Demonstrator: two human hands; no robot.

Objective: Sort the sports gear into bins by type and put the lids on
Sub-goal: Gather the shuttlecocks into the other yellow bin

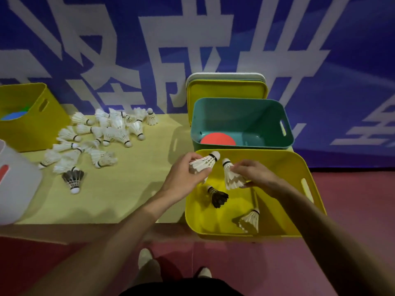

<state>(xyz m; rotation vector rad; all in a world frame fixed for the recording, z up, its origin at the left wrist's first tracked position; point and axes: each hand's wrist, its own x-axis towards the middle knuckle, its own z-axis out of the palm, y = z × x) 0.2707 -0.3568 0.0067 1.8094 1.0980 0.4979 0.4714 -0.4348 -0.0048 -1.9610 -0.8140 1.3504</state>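
My left hand (185, 178) grips a white shuttlecock (206, 164) over the near-left rim of the yellow bin (307, 174). My right hand (254, 175) holds a second white shuttlecock (232, 177) over the same bin. Inside the bin lie a black-feathered shuttlecock (218, 197) and a white one (250, 220). A heap of several white shuttlecocks (100, 137) and one dark-feathered shuttlecock (73, 180) lie on the yellow mat (128, 189) to the left.
A teal bin (286, 116) behind the yellow one holds a red disc (218, 139). Yellow and white lids (226, 88) lean on the blue wall behind it. Another yellow bin (34, 116) stands far left, a white bin (15, 182) at the left edge.
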